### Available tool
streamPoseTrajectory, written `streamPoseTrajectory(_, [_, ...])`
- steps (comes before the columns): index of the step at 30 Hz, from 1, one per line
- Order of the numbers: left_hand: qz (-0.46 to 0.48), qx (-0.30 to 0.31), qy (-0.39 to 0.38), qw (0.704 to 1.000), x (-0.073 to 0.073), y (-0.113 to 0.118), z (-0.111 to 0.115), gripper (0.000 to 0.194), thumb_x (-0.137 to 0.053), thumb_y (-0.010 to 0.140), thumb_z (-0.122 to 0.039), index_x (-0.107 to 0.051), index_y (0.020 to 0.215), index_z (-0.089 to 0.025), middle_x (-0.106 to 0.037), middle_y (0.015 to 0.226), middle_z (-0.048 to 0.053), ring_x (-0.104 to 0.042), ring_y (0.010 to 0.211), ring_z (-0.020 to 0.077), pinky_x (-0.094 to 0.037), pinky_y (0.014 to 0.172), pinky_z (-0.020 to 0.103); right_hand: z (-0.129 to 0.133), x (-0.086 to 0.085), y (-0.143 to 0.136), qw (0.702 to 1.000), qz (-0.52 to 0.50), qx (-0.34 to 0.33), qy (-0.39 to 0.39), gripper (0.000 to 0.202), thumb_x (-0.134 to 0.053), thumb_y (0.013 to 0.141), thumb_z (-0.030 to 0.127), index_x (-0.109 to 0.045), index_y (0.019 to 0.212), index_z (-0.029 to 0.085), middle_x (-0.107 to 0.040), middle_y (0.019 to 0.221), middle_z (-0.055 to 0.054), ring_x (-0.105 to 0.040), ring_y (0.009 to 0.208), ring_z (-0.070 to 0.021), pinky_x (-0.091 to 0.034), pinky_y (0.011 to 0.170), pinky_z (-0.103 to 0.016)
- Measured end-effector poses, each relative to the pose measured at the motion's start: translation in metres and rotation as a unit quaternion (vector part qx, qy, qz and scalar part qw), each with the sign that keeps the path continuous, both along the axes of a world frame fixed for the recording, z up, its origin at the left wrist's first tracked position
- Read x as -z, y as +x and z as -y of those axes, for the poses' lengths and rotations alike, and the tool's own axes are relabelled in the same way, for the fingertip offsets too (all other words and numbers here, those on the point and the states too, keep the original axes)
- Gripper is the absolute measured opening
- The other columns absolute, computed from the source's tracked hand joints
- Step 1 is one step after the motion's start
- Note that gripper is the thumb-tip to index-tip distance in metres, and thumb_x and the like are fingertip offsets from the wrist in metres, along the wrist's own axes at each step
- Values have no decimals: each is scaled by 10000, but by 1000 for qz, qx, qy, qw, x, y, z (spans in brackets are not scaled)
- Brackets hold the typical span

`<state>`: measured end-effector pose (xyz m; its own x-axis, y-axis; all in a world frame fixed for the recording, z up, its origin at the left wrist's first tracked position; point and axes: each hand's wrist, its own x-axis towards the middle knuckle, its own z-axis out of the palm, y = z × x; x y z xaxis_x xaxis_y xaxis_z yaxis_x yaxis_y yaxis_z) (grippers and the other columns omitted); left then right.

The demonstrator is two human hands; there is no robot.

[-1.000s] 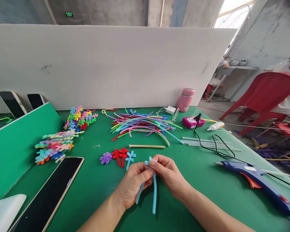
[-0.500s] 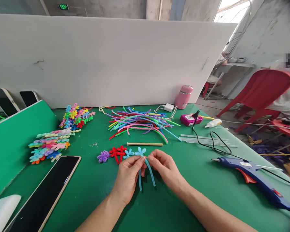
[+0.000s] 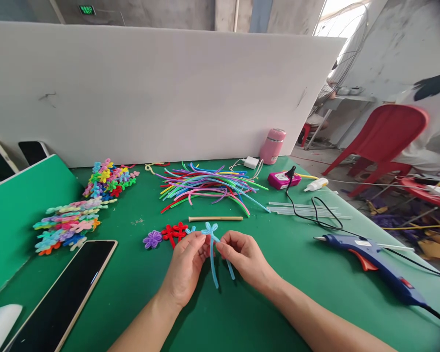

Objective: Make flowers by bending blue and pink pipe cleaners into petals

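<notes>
A light-blue pipe-cleaner flower (image 3: 211, 228) with two long loose stems is held just above the green table. My left hand (image 3: 186, 266) pinches it from the left, just below the petals. From the right, my right hand (image 3: 245, 256) has thumb and forefinger closed on one of its stems. Beyond my left hand lie a purple pipe-cleaner flower (image 3: 153, 239), red pipe-cleaner flowers (image 3: 174, 231) and another light-blue flower (image 3: 191, 230), partly hidden by that hand.
Loose pipe cleaners (image 3: 209, 186) lie behind a thin stick (image 3: 215, 218). Finished flowers (image 3: 68, 227) are heaped at left near a phone (image 3: 64, 293). At right are a glue gun (image 3: 374, 264), glue sticks (image 3: 304, 210) and a black cable. A pink bottle (image 3: 273, 146) stands by the white partition (image 3: 161, 98).
My left hand has shifted its hold off the stems to the flower's left side. My right fingers now grip the right-hand stem from in front. The whole view has turned slightly right.
</notes>
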<state>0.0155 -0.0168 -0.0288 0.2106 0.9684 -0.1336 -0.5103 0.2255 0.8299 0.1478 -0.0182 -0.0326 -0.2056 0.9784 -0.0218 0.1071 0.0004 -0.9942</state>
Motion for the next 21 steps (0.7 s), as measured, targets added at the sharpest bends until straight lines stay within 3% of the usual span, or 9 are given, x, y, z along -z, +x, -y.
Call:
streamPoseTrajectory(10, [-161,43,36,985,-1,-13,-4,206,-566,739,-272,-502,582,-154,-412,543,-51,-362,532,71,-313,519,195,4,-5,3,995,-2,-104,0,198,-476,751,287,-433,602,164,-367,538,49,-290,488,-71,-237,451,-203])
streamPoseTrajectory(12, [-163,43,26,985,-1,-13,-4,223,-569,733,-274,-479,567,-156,-392,526,-56,-350,521,71,-308,511,195,2,-4,5,995,25,-94,34,186,-471,766,280,-455,623,163,-392,547,45,-327,494,-75,-263,461,-204])
streamPoseTrajectory(14, [-157,33,15,987,-1,-12,-4,244,-571,728,-277,-455,548,-159,-374,505,-61,-336,504,70,-302,496,193,1,-4,7,987,83,-58,125,133,-486,772,259,-517,694,156,-477,618,16,-413,559,-94,-313,514,-215])
streamPoseTrajectory(17, [-143,12,-7,990,-1,-10,-3,266,-575,720,-279,-433,527,-162,-346,479,-69,-308,477,65,-286,468,189,-2,-4,10,921,221,18,320,119,-549,755,236,-595,844,172,-552,769,-33,-481,712,-138,-329,623,-257])
streamPoseTrajectory(21, [-120,-11,-37,992,-1,-6,-3,243,-604,693,-271,-456,540,-155,-351,496,-71,-305,476,55,-290,467,177,-1,-7,12,800,366,47,473,133,-526,802,268,-617,887,221,-556,656,-5,-436,635,-128,-264,616,-288])
